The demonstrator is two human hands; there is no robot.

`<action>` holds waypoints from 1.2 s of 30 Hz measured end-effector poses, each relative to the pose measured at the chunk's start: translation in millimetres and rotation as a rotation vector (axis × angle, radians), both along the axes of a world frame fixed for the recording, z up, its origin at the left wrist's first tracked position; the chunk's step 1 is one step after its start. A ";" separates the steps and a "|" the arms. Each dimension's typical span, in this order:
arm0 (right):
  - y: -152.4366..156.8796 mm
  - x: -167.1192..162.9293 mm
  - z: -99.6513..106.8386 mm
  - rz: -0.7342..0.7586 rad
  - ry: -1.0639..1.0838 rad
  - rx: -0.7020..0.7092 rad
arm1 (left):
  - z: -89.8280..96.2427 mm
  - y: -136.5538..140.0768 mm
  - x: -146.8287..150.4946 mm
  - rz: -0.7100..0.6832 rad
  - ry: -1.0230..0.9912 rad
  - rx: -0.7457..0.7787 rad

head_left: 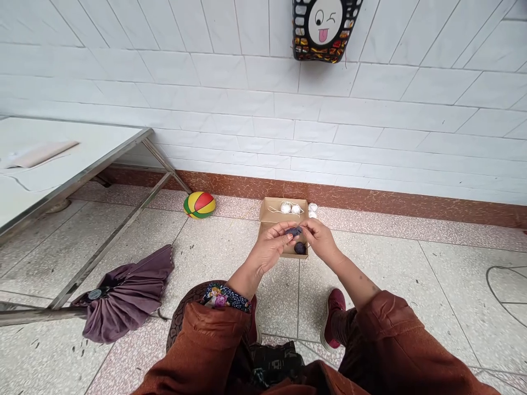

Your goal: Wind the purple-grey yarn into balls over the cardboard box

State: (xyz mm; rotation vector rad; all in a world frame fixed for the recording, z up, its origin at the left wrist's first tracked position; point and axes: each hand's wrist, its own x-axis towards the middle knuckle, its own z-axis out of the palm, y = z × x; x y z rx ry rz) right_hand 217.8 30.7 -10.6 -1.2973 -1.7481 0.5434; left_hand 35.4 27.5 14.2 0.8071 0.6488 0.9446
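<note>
A small dark grey-blue bundle of wound yarn is pinched between the thumb and fingers of my left hand. At the bundle's right end, the fingers of my right hand are closed on its yarn; the strand itself is too fine to make out. Below both hands an open cardboard box lies on the floor, partly hidden by them. Inside it sit a dark ball of yarn and two white balls of yarn with loose ends. More white balls rest just outside its right side.
A multicoloured ball lies by the wall, near a metal-legged table on the left. Under the table's edge is a folded purple umbrella. A black basket hangs on the tiled wall. A wire frame stands at right.
</note>
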 end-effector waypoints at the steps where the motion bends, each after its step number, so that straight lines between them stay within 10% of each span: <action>1: -1.0 -1.0 -2.6 0.015 -0.022 0.001 | -0.5 0.0 -0.2 -0.007 -0.012 -0.018; 13: -16.9 -9.1 -9.5 0.173 -0.261 0.030 | -22.7 10.0 2.3 0.230 0.197 0.036; 28: -32.0 2.3 12.0 0.246 -0.181 0.062 | -27.0 8.2 12.2 0.179 0.362 0.255; 36: -12.0 20.7 10.4 0.024 -0.014 0.064 | -13.7 -2.3 13.1 -0.045 0.376 0.281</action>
